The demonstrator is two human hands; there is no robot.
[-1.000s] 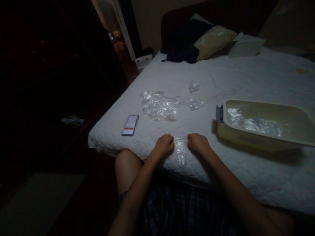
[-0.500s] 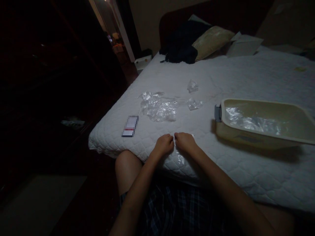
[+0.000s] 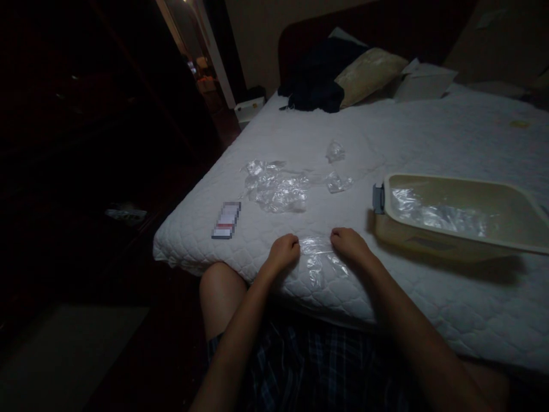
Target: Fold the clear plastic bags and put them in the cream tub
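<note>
A clear plastic bag (image 3: 316, 254) stretches between my two hands over the near edge of the bed, its lower part hanging toward my lap. My left hand (image 3: 285, 252) is closed on the bag's left top corner. On the right corner, my right hand (image 3: 349, 243) pinches it with curled fingers. Beyond my hands lies a wide spread of crumpled clear plastic bags (image 3: 277, 186). Two smaller crumpled bags, a nearer one (image 3: 338, 183) and a farther one (image 3: 335, 152), rest to its right.
Right of my hands stands a beige plastic bin (image 3: 429, 246) with a grey latch and clear plastic inside. A phone-like blurred item (image 3: 226, 220) lies left on the white quilted bed (image 3: 206, 194). Dark cloth (image 3: 317, 80) and a yellowish pillow (image 3: 371, 74) are piled at the back.
My right hand has moved to the right, away from my left hand, and the plastic bag now spreads out between them. My left hand has barely moved.
</note>
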